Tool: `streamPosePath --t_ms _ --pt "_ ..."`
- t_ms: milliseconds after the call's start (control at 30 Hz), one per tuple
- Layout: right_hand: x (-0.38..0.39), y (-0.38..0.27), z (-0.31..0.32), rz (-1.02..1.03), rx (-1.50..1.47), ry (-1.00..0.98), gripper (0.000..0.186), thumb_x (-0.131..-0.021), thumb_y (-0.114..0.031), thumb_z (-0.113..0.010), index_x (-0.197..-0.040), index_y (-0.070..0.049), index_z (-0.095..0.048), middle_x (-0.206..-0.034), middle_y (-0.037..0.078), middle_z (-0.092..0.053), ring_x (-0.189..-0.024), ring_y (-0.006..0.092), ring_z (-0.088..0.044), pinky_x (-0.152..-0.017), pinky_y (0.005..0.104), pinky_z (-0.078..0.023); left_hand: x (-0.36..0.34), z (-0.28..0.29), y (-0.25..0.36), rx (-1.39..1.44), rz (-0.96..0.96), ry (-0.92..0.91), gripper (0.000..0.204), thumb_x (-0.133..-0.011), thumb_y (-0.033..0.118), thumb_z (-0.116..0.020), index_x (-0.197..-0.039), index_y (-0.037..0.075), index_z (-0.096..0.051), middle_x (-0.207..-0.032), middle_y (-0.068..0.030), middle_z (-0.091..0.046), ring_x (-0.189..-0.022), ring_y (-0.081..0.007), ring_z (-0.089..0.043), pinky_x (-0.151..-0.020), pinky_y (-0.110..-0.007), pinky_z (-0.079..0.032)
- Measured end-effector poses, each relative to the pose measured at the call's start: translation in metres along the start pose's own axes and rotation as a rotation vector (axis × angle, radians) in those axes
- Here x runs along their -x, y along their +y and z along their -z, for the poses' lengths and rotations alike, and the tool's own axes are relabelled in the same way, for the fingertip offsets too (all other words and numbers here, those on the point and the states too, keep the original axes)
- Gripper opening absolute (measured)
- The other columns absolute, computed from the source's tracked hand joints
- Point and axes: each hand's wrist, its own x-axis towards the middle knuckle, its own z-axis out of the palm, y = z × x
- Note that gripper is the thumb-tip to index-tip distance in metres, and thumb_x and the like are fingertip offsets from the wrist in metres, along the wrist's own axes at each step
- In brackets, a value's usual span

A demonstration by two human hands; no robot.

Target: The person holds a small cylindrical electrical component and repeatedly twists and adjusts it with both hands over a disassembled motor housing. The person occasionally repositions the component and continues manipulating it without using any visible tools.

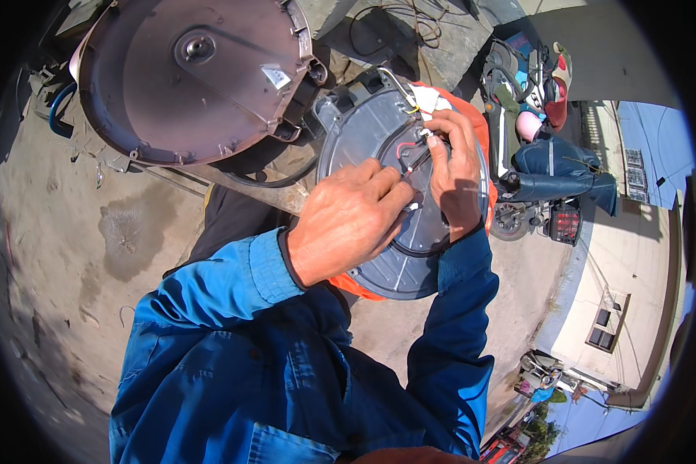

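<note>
A round, dark grey plastic cover [394, 274] lies flat in front of me on orange cloth [356, 288]. My left hand [352, 220] is over its middle, fingers curled and pressed together. What they pinch is hidden beneath them. My right hand [456, 166] rests over the cover's right side, thumb and fingers closed around thin wires near a small white connector [427, 133]. A red wire [400, 149] loops between the hands. Beside it, a thin dark piece [419, 161] slants toward my left fingertips. A bent metal tube [397, 87] sticks out at the cover's far edge.
A large round brown plastic shell [185, 93] lies far left, its hollow side up. Loose cable [417, 23] coils on the concrete beyond. To the right stand a scooter with a dark blue cover [564, 170] and a pale building [595, 309]. A wet patch [131, 232] marks the ground at left.
</note>
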Motion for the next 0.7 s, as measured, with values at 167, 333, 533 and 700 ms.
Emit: streamPosePath --t_ms 167,333,533,700 --pt "0.0005 -0.0007 -0.0006 -0.027 -0.023 -0.006 0.018 -0.105 -0.004 -0.064 -0.12 -0.002 -0.072 -0.136 0.017 -0.067 -0.129 0.0371 -0.065 -0.11 0.0465 -0.053 0.0019 -0.002 -0.0013 0.001 0.007 0.004 0.032 -0.084 0.011 -0.088 -0.111 0.005 -0.072 -0.104 -0.0106 -0.068 -0.094 -0.0311 -0.067 -0.079 -0.042 -0.057" --pt "-0.0007 -0.0011 -0.0016 -0.01 0.007 -0.002 0.017 -0.104 -0.004 -0.064 -0.119 -0.002 -0.072 -0.134 0.017 -0.068 -0.128 0.0373 -0.066 -0.111 0.0465 -0.053 0.0035 -0.0038 -0.0035 0.008 -0.002 0.027 0.03 -0.085 0.012 -0.088 -0.11 0.006 -0.073 -0.102 -0.0108 -0.068 -0.095 -0.031 -0.067 -0.079 -0.042 -0.057" --pt "-0.003 -0.0015 -0.0018 -0.016 -0.021 -0.002 0.019 -0.104 -0.004 -0.064 -0.12 -0.001 -0.073 -0.134 0.017 -0.067 -0.125 0.0363 -0.067 -0.107 0.0452 -0.055 0.0016 -0.0031 -0.0046 0.042 0.018 0.016 0.03 -0.085 0.011 -0.088 -0.11 0.005 -0.072 -0.102 -0.0115 -0.068 -0.092 -0.0319 -0.068 -0.077 -0.042 -0.057" --pt "-0.0003 -0.0027 0.0004 -0.043 -0.048 0.026 0.022 -0.105 -0.006 -0.064 -0.125 -0.002 -0.073 -0.137 0.016 -0.066 -0.119 0.0309 -0.068 -0.103 0.0417 -0.056 0.0026 -0.0014 -0.0048 0.101 0.051 0.028 0.027 -0.088 0.009 -0.086 -0.111 0.006 -0.073 -0.102 -0.0111 -0.068 -0.09 -0.0319 -0.068 -0.074 -0.043 -0.056"
